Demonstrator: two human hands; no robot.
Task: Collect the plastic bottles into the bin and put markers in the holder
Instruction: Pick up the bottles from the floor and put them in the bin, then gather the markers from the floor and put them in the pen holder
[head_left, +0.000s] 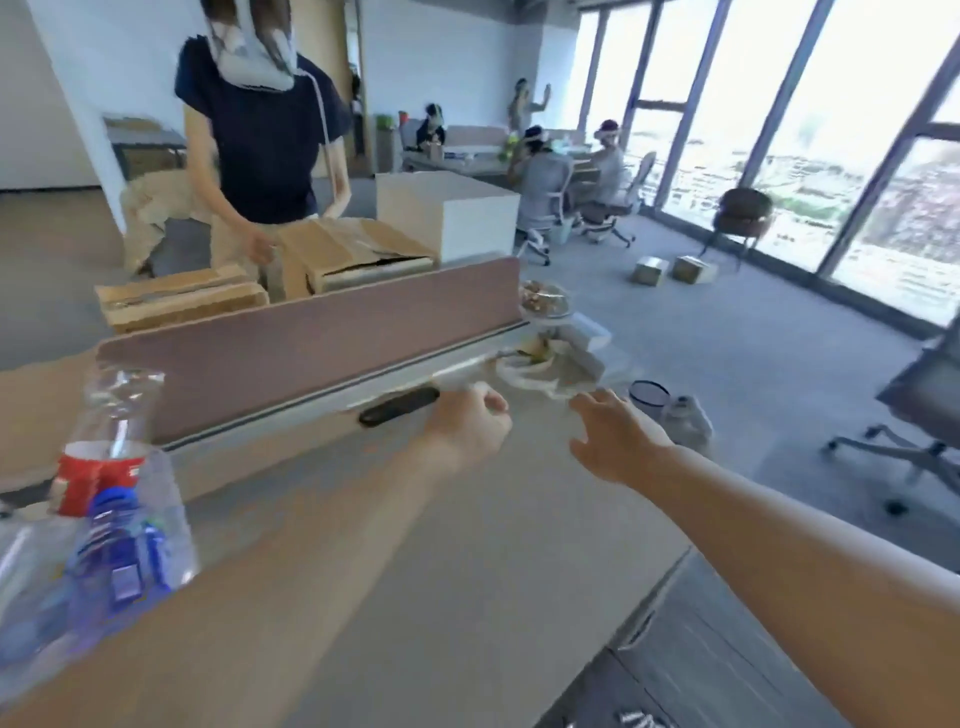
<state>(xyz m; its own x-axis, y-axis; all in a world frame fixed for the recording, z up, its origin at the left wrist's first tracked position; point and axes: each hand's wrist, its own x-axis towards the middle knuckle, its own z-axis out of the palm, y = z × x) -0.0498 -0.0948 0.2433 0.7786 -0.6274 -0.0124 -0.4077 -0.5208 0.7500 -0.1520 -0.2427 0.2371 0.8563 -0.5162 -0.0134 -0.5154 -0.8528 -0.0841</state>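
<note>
My left hand (470, 421) hovers over the desk (467, 545) with its fingers curled into a fist; whether it holds anything is hidden. A black oblong object (400, 406) lies against its left side, at the foot of the partition. My right hand (613, 436) is spread open over the desk's far right corner and holds nothing. Just beyond it stand a dark mesh holder (649, 397) and a clear plastic bottle (685, 421). At the near left stand a clear bottle with a red label (104, 441) and a bottle with a blue cap (124, 551).
A brown partition (311, 343) runs along the desk's back edge. Crumpled clear plastic and white boxes (566, 358) sit at its right end. A person (265, 140) handles cardboard boxes (343, 254) behind it. An office chair (924, 415) stands at right on grey carpet.
</note>
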